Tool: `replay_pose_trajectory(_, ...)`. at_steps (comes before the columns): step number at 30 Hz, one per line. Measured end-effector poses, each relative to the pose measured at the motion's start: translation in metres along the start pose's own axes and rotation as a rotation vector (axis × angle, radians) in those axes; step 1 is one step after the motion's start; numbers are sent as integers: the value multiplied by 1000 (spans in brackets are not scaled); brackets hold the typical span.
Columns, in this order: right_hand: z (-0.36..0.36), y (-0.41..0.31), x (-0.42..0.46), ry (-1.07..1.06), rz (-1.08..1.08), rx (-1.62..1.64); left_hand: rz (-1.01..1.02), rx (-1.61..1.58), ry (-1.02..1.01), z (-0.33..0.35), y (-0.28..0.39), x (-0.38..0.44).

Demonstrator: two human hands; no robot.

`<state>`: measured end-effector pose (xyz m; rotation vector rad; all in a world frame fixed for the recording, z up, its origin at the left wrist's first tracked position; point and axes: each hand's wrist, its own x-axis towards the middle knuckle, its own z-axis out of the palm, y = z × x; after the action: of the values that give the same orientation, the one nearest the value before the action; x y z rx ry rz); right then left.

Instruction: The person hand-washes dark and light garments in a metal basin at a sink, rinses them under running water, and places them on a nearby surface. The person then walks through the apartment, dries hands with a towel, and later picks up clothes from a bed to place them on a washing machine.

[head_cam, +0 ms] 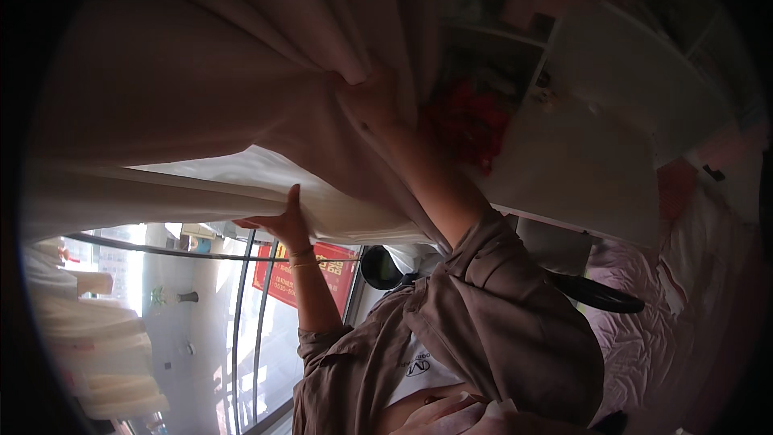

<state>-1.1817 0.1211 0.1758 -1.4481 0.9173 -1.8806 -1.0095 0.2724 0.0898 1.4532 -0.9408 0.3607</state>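
My right hand [374, 93] is closed on bunched folds of a dusky pink curtain [241, 78], which hangs across the upper left. Below and to the left, my left hand [284, 220] touches the lower edge of a pale fabric layer [326, 211], its thumb raised and spread away from the fingers. Part of those fingers is hidden or dim, but no fabric is plainly pinched between them and the thumb. A bright gap shows between the pink curtain and a paler fold [169, 190] at the left.
Window bars [244, 314] and a red banner with writing [320, 272] lie beyond my left forearm. On the right are shelves with red fabric [468, 127], a white panel [580, 163] and crumpled pink bedding [628, 338]. A potted plant [184, 296] appears lower left.
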Motion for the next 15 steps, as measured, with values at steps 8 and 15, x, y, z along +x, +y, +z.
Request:
replay_pose_trajectory(8,35,4,-23,12,152,25,9,-312,-967,62,-48,-40)
replay_pose_trajectory(15,-27,-21,-29,-344,115,-165,35,-313,-437,152,-31,-65)
